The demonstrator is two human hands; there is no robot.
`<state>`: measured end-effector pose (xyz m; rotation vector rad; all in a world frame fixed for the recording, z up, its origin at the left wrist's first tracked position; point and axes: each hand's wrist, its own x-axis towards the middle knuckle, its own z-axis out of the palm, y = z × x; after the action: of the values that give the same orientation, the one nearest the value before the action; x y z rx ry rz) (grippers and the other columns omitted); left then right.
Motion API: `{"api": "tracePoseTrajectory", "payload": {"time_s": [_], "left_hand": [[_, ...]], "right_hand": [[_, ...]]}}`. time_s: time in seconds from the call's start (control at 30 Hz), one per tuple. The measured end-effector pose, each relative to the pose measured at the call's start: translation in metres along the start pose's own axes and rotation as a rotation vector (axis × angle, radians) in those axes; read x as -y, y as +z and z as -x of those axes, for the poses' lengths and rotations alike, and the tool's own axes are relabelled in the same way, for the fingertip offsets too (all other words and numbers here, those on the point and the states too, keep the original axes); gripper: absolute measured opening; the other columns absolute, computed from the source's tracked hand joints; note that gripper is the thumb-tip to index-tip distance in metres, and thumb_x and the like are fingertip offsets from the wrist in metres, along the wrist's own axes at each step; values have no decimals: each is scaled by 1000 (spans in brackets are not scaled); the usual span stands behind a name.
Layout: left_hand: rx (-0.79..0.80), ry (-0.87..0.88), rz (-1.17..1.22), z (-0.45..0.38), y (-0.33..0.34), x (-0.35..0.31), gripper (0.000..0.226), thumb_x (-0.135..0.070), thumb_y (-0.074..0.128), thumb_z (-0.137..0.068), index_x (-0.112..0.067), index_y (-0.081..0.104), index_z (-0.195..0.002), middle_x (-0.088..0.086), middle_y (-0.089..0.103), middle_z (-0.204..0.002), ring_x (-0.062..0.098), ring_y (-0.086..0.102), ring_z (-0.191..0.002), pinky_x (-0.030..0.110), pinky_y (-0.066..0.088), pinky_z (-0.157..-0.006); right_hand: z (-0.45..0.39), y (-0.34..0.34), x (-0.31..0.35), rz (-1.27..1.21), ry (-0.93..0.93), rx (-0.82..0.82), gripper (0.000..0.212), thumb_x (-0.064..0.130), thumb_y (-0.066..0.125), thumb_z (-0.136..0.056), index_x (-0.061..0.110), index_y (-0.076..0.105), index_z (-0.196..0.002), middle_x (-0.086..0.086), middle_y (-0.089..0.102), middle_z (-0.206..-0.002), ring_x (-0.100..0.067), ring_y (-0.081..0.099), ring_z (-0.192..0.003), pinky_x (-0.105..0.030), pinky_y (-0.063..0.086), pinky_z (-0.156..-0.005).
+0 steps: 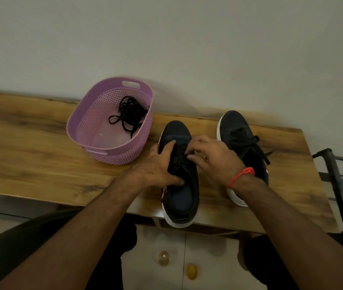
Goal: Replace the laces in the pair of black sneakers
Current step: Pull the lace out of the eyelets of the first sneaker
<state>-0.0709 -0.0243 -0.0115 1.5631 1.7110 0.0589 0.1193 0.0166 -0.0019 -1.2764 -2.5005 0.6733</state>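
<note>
Against a plain pale wall, a wooden table is holding a pink basket of spare laces. Right of the basket, the left hand is gripping the near sneaker, the right hand is pinching its lace, and the second sneaker is sitting further right.

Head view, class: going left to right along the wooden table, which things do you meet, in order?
Pink basket holding spare black laces → left hand → near sneaker → right hand → far sneaker.
</note>
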Motion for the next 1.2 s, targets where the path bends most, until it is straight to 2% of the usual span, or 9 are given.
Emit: {"api": "tracePoseTrajectory", "payload": {"time_s": [0.13,0.27,0.43,0.57,0.67,0.8,1.07,1.13,1.2], "left_hand": [[-10,-12,26,-1,1,6,125,-33,89,-73,-40,-3,-158,6,16,-163,27,35,-142,42,42,-111],[14,-25,52,-2,3,9,130,-32,90,-71,-44,-7,-156,7,18,-162,28,38,-140,40,42,-109],[28,-31,78,-3,3,7,135,-30,92,-69,-42,-11,-156,9,17,-161,29,38,-140,38,42,-107],[5,0,77,1,1,3,143,-32,94,-66,-45,-17,-154,3,-9,-167,31,21,-150,44,36,-113],[-40,112,-78,1,-1,1,143,-43,93,-64,-50,-18,-153,-11,-36,-161,36,4,-152,56,25,-117],[-16,203,-125,-2,-6,0,128,-52,89,-66,-44,-1,-157,-15,-5,-168,26,-4,-154,62,8,-117],[-38,215,-21,-9,-11,12,128,-73,78,-44,-45,10,-149,-8,36,-153,14,35,-141,55,32,-115],[-48,201,-17,-10,-9,13,127,-71,80,-43,-47,10,-146,-9,36,-154,13,36,-141,53,33,-115],[-51,205,-16,-11,-8,13,126,-61,89,-50,-46,9,-147,-9,32,-158,13,32,-144,53,30,-117]], "right_hand": [[-2,-10,-4,57,-10,-8,10,36,61,-96,35,68,-102,16,52,-123,-9,50,-116,-42,54,-89],[-9,-20,-3,-45,-6,68,5,30,71,-89,35,70,-89,14,57,-107,-11,55,-104,-42,54,-88],[-10,-36,6,-175,80,146,8,27,78,-84,24,70,-83,10,62,-98,-10,59,-93,-28,52,-82],[-11,-40,9,-264,145,219,5,26,74,-87,24,69,-86,9,69,-93,-7,64,-90,-25,53,-78],[-14,-39,7,-333,147,267,1,20,68,-93,21,68,-93,6,71,-98,-9,66,-96,-31,55,-88],[-12,-31,2,-428,216,276,6,17,62,-97,20,63,-92,1,75,-100,-11,68,-101,-33,53,-94],[-10,-27,1,-514,295,172,8,19,54,-101,18,59,-95,6,77,-93,-1,71,-88,-22,49,-81],[-8,-32,-5,-494,321,74,11,17,51,-103,16,58,-94,5,76,-91,-2,71,-85,-22,50,-78],[-7,-37,-10,-481,337,-180,15,14,48,-104,18,56,-91,2,75,-87,-5,71,-82,-27,55,-77]]}}
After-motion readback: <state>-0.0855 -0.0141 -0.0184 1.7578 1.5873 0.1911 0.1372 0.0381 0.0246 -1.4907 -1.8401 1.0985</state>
